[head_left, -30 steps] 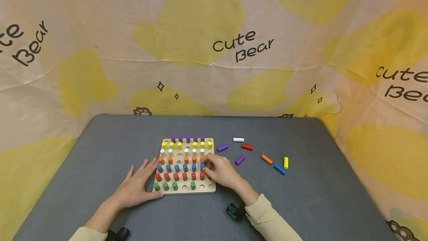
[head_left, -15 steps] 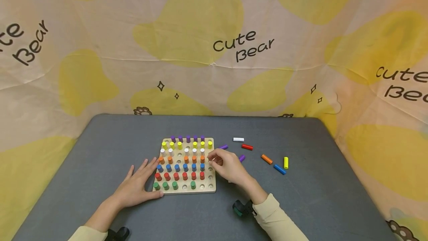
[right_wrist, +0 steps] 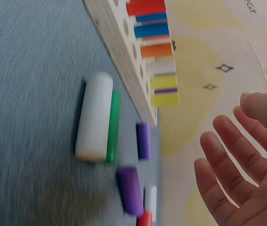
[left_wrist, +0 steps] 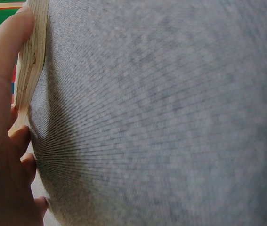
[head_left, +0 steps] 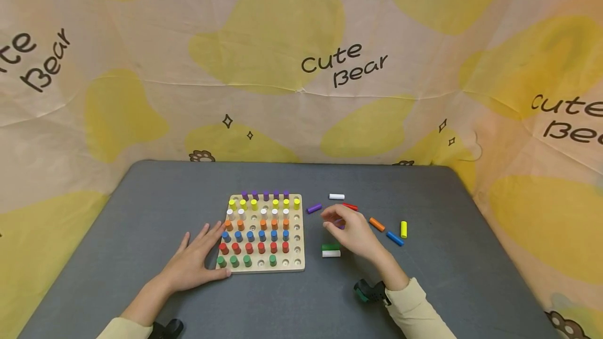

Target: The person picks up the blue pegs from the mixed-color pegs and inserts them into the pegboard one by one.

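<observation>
A wooden pegboard [head_left: 291,255] holds rows of upright pegs, purple at the back, then yellow, white, orange, blue, red and green at the front. My left hand [head_left: 193,263] lies spread along its left side, fingertips at the edge and thumb at the near left corner. In the left wrist view that thumb [left_wrist: 11,42] rests against the board's side. To the right of the board, my right hand [head_left: 355,232] hovers with loosely bent fingers and nothing between them. It partly covers a purple peg [right_wrist: 130,190]. A white peg [head_left: 331,254] and a green peg [head_left: 331,247] lie side by side near it.
More loose pegs lie on the grey table [head_left: 424,292]: purple [head_left: 314,208], white [head_left: 336,196], red [head_left: 350,206], orange [head_left: 377,224], blue [head_left: 394,238] and yellow [head_left: 403,229]. A printed cloth [head_left: 264,30] hangs behind the table.
My right hand has moved right, away from the blue row's last peg, which stands in the board. The green and white loose pegs have come into view. My left hand has stayed put.
</observation>
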`<action>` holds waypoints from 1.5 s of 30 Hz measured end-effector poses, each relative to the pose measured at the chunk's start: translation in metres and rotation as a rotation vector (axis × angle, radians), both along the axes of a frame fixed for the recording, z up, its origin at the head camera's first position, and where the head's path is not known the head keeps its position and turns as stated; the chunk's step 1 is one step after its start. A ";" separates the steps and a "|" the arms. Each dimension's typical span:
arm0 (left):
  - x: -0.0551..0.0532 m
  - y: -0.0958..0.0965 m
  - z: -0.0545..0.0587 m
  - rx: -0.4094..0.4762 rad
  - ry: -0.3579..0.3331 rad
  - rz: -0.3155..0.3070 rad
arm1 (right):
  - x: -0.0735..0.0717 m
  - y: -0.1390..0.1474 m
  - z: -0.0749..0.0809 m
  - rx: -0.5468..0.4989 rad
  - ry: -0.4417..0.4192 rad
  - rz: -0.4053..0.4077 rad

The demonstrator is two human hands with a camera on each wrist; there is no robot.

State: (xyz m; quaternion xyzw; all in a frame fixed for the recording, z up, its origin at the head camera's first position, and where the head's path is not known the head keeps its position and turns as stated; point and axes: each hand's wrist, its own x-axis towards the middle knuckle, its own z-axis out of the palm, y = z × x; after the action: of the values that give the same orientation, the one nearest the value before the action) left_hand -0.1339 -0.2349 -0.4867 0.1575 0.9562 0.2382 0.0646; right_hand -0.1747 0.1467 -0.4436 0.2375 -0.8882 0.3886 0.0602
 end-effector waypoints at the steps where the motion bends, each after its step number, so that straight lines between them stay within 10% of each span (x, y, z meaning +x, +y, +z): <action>1: 0.000 0.000 0.000 0.000 0.000 0.001 | 0.000 0.004 0.000 0.003 0.006 -0.008; 45: 0.001 0.001 0.002 0.007 -0.010 0.003 | 0.031 0.132 -0.019 0.297 0.080 -0.347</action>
State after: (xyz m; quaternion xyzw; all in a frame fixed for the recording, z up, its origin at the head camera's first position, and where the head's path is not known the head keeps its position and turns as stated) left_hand -0.1331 -0.2342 -0.4848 0.1551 0.9552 0.2424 0.0683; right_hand -0.1433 0.2791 -0.4628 0.1026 -0.9601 0.2279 0.1257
